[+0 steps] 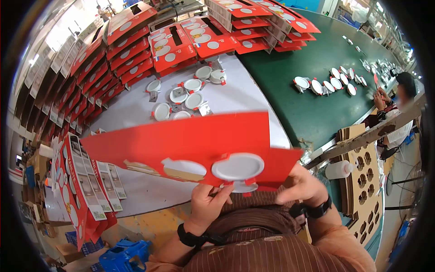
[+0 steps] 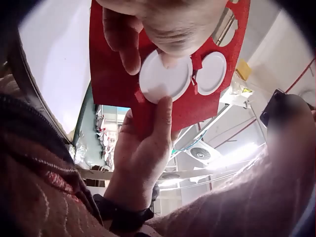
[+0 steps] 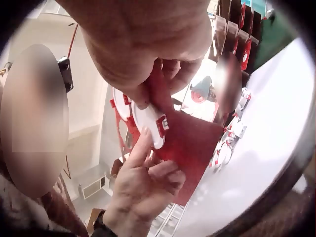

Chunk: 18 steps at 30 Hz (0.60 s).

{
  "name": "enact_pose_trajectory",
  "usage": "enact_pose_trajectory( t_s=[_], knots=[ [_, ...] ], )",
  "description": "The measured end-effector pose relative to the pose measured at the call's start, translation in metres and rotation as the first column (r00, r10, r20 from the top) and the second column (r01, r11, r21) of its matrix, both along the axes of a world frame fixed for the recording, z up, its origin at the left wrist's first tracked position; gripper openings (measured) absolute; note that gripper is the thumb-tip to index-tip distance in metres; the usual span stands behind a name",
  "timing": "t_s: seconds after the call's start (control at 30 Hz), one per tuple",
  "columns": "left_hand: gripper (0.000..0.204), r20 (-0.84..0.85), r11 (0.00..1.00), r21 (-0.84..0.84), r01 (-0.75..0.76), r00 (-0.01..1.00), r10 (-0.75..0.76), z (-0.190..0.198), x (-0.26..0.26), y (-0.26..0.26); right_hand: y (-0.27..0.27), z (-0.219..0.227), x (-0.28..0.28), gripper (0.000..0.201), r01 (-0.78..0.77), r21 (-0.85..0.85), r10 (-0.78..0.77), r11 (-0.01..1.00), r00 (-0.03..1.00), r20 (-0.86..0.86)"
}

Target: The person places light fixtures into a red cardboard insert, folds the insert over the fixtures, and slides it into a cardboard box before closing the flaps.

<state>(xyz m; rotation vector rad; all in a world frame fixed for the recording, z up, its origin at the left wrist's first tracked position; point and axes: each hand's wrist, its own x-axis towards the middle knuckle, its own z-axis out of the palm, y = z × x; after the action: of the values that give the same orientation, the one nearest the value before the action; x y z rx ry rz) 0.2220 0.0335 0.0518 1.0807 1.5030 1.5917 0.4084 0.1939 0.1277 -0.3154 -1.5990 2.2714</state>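
A red card carton (image 1: 195, 136) with round cut-outs spans the space before the torso. One white round disc (image 1: 238, 167) sits in a cut-out; below it, a second disc (image 1: 247, 187) is partly hidden. My left hand (image 1: 209, 206) pinches the lower disc at the carton's bottom edge. At the right end, my right hand (image 1: 304, 187) grips the carton. In the left wrist view both discs (image 2: 153, 81) (image 2: 211, 73) face the camera, the right hand's thumb touching one. A left fingertip lies on a disc (image 3: 148, 123) in the right wrist view.
Loose white discs (image 1: 194, 100) lie on the pale table (image 1: 235, 97). Red cartons (image 1: 170, 45) stand in rows along its back and left. More discs (image 1: 316, 86) rest on the green table (image 1: 272, 68), where another person (image 1: 401, 106) works. A white bottle (image 1: 337, 170) stands at right.
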Motion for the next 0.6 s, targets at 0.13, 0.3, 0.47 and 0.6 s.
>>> enact_pose_trajectory(
  t_s=[0.13,0.3,0.47,0.6],
  knots=[
    [0.011,0.234,1.000,0.001,-0.011,0.972,0.011,0.019,0.001,-0.001,0.029,-0.005,0.004,0.045,-0.164,-0.015,0.165,0.986,0.984,0.074],
    [0.017,0.204,0.985,-0.072,0.159,0.969,-0.141,0.017,-0.012,-0.007,0.010,0.013,-0.031,0.039,-0.235,0.307,0.198,0.922,0.969,0.148],
    [0.014,0.327,0.947,-0.185,0.262,0.925,-0.192,0.033,-0.017,-0.010,0.018,0.013,-0.037,0.047,-0.352,0.189,0.334,0.917,0.935,0.121],
    [0.013,0.374,0.927,-0.195,0.321,0.898,-0.233,0.024,-0.020,-0.014,0.011,0.002,-0.034,0.056,-0.223,0.257,0.203,0.940,0.974,0.102]
  ],
)
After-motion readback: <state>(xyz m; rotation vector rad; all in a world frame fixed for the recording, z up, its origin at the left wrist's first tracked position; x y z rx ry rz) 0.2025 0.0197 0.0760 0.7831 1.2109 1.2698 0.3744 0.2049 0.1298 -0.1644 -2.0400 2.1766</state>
